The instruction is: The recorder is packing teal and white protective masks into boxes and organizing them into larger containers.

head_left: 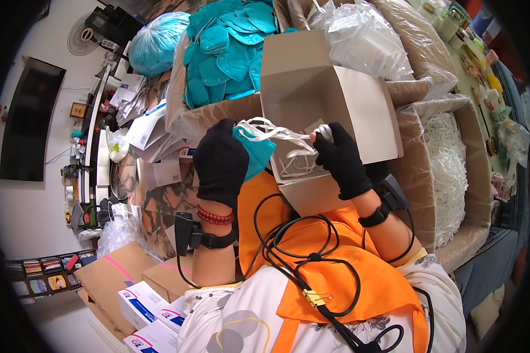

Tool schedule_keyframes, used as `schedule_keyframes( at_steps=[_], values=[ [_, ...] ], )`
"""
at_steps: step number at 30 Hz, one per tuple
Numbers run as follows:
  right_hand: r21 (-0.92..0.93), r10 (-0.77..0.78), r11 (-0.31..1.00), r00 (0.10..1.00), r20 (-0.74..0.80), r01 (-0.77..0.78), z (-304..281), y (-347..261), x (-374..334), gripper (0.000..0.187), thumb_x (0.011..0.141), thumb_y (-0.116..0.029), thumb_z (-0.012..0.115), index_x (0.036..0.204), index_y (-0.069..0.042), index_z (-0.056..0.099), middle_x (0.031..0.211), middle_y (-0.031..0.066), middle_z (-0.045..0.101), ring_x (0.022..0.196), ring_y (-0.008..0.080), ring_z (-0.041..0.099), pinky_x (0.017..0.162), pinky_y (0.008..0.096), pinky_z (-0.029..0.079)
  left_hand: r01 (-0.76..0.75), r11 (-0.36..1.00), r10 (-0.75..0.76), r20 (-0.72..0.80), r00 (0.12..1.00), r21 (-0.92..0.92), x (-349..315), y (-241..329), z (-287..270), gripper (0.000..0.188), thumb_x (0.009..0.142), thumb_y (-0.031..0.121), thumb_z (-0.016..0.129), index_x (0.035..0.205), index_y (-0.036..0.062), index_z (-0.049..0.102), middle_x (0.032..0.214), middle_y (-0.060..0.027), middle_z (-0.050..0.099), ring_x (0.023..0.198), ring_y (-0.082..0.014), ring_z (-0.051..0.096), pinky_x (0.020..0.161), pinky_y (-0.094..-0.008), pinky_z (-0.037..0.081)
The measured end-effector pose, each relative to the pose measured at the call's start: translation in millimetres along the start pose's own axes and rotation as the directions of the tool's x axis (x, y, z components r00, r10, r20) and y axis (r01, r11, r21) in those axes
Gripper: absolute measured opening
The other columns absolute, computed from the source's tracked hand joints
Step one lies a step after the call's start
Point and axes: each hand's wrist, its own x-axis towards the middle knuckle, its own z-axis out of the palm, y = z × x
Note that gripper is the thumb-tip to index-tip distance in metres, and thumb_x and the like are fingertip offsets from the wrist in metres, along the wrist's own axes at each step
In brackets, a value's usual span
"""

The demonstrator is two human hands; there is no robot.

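Note:
My left hand [221, 159], in a black glove, is closed on a teal face mask [256, 154] with white straps. The gloved right hand [341, 157] grips a bunch of white elastic straps [282, 134], which stretch across from the mask. Below and beyond both hands stands an open small carton [359, 112], grey-brown inside with its flaps up. More white straps hang at its near side, over the opening. Gloves and fingers hide exactly how the mask is pinched.
A large lined box of teal masks [229, 56] stands at the back. Right of it are clear plastic bags [368, 41] in a box, and a lined box of white straps [447, 170]. White printed cartons [141, 306] lie lower left. Black cables [300, 259] loop over my orange apron.

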Motion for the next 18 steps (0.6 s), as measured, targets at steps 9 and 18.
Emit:
schedule_keyframes(
  at_steps=[9,18],
  values=[
    [-0.193,-0.492,0.837,0.858,0.146,0.513,19,-14,-9,0.075,0.072,-0.032,0.088,0.132,-0.006,0.050,0.117,0.0151,0.064,0.102,0.0318,0.066,0.086,0.0370,0.051,-0.141,0.988,0.149,0.147,0.978,-0.062,0,26,5,0.016,0.080,0.010,0.062,0.093,0.0085,0.071,0.084,-0.0136,0.070,0.076,-0.0338,0.068,0.069,-0.0408,0.054],
    [-0.170,-0.135,0.960,0.902,0.410,0.220,3,-18,-5,0.030,0.096,-0.030,0.067,0.099,0.000,0.069,0.076,0.0094,0.067,0.073,0.0135,0.059,0.070,0.0297,0.047,-0.096,0.963,0.149,0.201,0.968,-0.250,-6,10,4,0.016,0.081,0.008,0.060,0.091,0.0059,0.071,0.077,-0.0160,0.069,0.074,-0.0352,0.068,0.068,-0.0401,0.054]
  ],
)
